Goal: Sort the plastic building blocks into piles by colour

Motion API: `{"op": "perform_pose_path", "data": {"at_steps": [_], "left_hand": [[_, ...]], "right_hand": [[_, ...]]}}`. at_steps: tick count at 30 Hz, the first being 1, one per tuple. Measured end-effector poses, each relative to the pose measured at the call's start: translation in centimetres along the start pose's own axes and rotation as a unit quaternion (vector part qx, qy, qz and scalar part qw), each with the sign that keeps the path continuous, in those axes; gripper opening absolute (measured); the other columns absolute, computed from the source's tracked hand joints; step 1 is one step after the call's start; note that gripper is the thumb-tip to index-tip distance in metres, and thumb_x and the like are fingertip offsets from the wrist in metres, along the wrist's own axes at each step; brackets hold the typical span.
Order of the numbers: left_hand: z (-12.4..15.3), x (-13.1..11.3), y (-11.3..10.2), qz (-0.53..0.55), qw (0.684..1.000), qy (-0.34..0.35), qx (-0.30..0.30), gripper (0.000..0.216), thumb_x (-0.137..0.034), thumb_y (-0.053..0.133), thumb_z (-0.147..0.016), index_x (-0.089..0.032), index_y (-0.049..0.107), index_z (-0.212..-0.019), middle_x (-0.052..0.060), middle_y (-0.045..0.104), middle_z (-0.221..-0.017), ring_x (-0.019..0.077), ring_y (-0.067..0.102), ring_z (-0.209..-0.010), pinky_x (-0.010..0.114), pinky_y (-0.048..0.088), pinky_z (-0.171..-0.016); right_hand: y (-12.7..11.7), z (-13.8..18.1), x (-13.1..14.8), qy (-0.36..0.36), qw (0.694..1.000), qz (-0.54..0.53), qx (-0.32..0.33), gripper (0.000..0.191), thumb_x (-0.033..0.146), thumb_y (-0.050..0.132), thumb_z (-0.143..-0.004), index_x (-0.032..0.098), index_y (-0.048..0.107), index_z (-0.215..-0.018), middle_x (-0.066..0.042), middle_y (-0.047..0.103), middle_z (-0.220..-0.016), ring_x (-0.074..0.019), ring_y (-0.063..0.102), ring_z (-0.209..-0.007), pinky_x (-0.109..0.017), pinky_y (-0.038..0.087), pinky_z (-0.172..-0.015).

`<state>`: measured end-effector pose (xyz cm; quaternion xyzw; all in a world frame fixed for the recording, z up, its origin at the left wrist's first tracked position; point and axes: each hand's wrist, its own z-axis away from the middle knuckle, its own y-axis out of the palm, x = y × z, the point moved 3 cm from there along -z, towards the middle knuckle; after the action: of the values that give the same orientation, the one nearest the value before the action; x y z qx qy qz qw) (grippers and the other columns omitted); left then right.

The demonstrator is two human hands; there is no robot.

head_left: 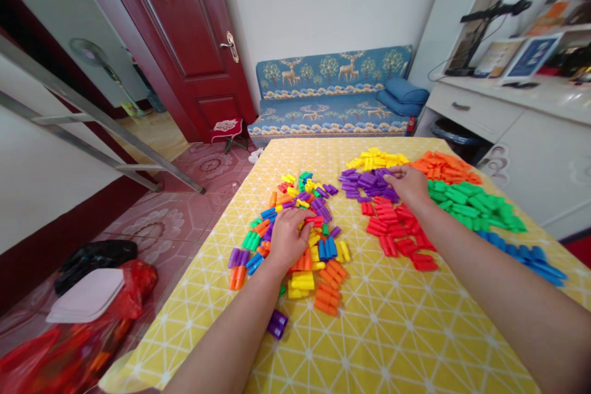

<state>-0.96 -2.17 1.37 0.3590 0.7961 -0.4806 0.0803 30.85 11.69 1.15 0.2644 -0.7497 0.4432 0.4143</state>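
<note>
Reaching over a mixed pile (302, 260) of plastic blocks, the left hand (290, 237) is curling beside a red block (316, 221); its grip is staying unclear. The right hand (410, 186) is touching the purple pile (362, 182), whether grasping I cannot tell. Both piles are lying on the yellow tablecloth (388, 332).

A heap of blocks (327, 249) lies left on the table (397, 332), piles (473, 202) right; behind the table stands a sofa (318, 101).
</note>
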Motion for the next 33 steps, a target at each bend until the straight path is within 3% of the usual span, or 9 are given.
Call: {"op": "perform_pose_path", "data": {"at_steps": [6,11,14,17,20,22,26,29,33], "left_hand": [[-0.1,0.0,-0.1,0.002,1.000,-0.001,-0.003,0.016,-0.018,0.059,-0.084,-0.023,0.066,-0.098,0.002,0.072,-0.098,0.0200,0.062,-0.095,0.038,0.042,-0.092],[0.0,0.1,0.0,0.007,1.000,-0.003,0.004,0.018,-0.018,0.058,-0.084,-0.023,0.066,-0.099,0.002,0.071,-0.101,0.0205,0.062,-0.097,0.039,0.042,-0.093],[0.0,0.1,0.1,0.004,1.000,-0.003,0.004,0.018,-0.018,0.058,-0.084,-0.023,0.066,-0.100,0.002,0.071,-0.102,0.0207,0.062,-0.098,0.039,0.041,-0.094],[0.0,0.1,0.1,0.000,1.000,-0.004,0.004,0.018,-0.018,0.058,-0.084,-0.022,0.066,-0.099,0.002,0.071,-0.100,0.0208,0.062,-0.097,0.039,0.042,-0.093],[0.0,0.0,0.0,-0.007,1.000,-0.001,0.003,0.017,-0.018,0.058,-0.084,-0.022,0.066,-0.099,0.003,0.072,-0.098,0.0208,0.062,-0.096,0.038,0.042,-0.093],[-0.1,-0.1,0.0,-0.012,1.000,0.001,0.001,0.017,-0.018,0.058,-0.084,-0.023,0.066,-0.098,0.003,0.072,-0.098,0.0207,0.062,-0.095,0.038,0.042,-0.092],[0.0,-0.1,0.0,-0.009,1.000,0.007,-0.004,0.018,-0.017,0.057,-0.084,-0.023,0.065,-0.099,0.002,0.072,-0.097,0.0197,0.062,-0.094,0.038,0.042,-0.093],[0.0,0.0,0.1,-0.009,1.000,0.009,-0.002,0.019,-0.016,0.057,-0.084,-0.023,0.065,-0.100,0.002,0.071,-0.097,0.0195,0.062,-0.093,0.038,0.043,-0.093],[0.0,0.2,0.2,-0.012,1.000,0.006,0.003,0.019,-0.017,0.056,-0.084,-0.022,0.066,-0.101,0.003,0.071,-0.098,0.0203,0.062,-0.095,0.039,0.043,-0.093]], "right_hand": [[0.3,-1.4,-2.2,-0.025,0.996,0.073,-0.034,0.031,0.017,0.069,-0.064,0.014,0.067,-0.095,-0.008,0.070,-0.083,-0.0222,0.067,-0.073,-0.034,0.053,-0.068],[-0.1,1.8,0.0,-0.077,0.993,0.081,-0.043,0.037,0.021,0.066,-0.068,0.014,0.066,-0.105,-0.013,0.068,-0.098,-0.0211,0.065,-0.072,-0.036,0.053,-0.071],[0.5,5.6,2.6,-0.143,0.989,0.028,0.026,0.027,0.024,0.060,-0.073,0.017,0.068,-0.099,-0.010,0.068,-0.101,-0.0185,0.065,-0.073,-0.032,0.052,-0.070],[2.5,9.7,4.3,-0.184,0.967,0.026,0.175,0.018,0.024,0.060,-0.075,0.019,0.070,-0.089,-0.006,0.070,-0.090,-0.0171,0.064,-0.071,-0.030,0.052,-0.067],[4.7,13.0,4.5,-0.182,0.943,0.037,0.276,0.028,0.021,0.063,-0.073,0.018,0.068,-0.101,-0.007,0.068,-0.100,-0.0135,0.062,-0.062,-0.027,0.051,-0.060],[5.8,14.2,4.4,-0.184,0.943,0.031,0.276,0.046,0.021,0.063,-0.074,0.018,0.060,-0.120,-0.011,0.063,-0.116,-0.0148,0.064,-0.069,-0.029,0.053,-0.062],[7.0,15.5,4.9,-0.253,0.929,0.059,0.264,0.075,0.027,0.066,-0.077,0.025,0.035,-0.145,-0.013,0.046,-0.142,-0.0278,0.056,-0.117,-0.041,0.050,-0.089],[7.3,15.8,5.6,-0.294,0.905,0.100,0.292,0.069,0.032,0.062,-0.082,0.034,0.033,-0.145,-0.006,0.039,-0.149,-0.0285,0.047,-0.128,-0.042,0.047,-0.095],[7.2,16.0,6.1,-0.306,0.893,0.133,0.302,0.043,0.036,0.057,-0.087,0.036,0.053,-0.130,-0.004,0.047,-0.143,-0.0264,0.057,-0.116,-0.038,0.050,-0.086]]}}
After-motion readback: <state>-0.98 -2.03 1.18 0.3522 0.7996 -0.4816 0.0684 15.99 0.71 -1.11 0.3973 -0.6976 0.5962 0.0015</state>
